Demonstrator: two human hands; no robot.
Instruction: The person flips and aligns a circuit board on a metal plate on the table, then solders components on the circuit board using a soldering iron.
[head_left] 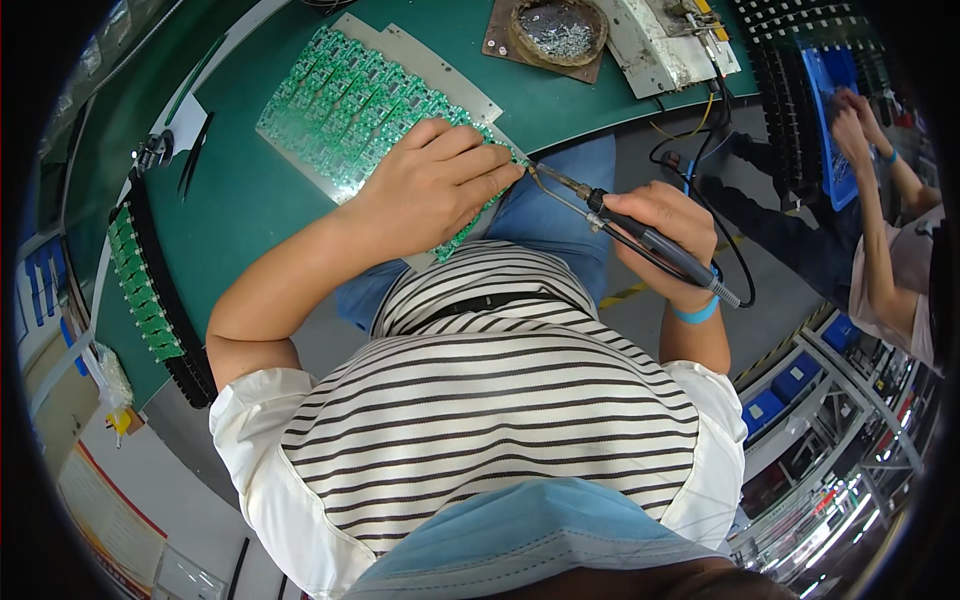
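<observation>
Green circuit boards (350,110) lie in rows on a grey plate (440,68) at the table's near edge. My left hand (435,180) lies over the near right rows, its fingers bent and close together, gripping a board there; the thumb is hidden. My right hand (665,232) is wrapped round the black handle of a soldering iron (655,240), with a thin bent metal tube (563,200) fixed alongside. The tips of iron and tube meet the boards' right corner, just beside my left fingertips. What lies under my left palm is hidden.
A round dish of metal bits (557,35) stands at the back, left of a worn metal unit (668,45) with cables. Tweezers (197,155) lie on the left of the green table (225,215), near a black rack of green boards (150,285). Another person (890,220) works at right.
</observation>
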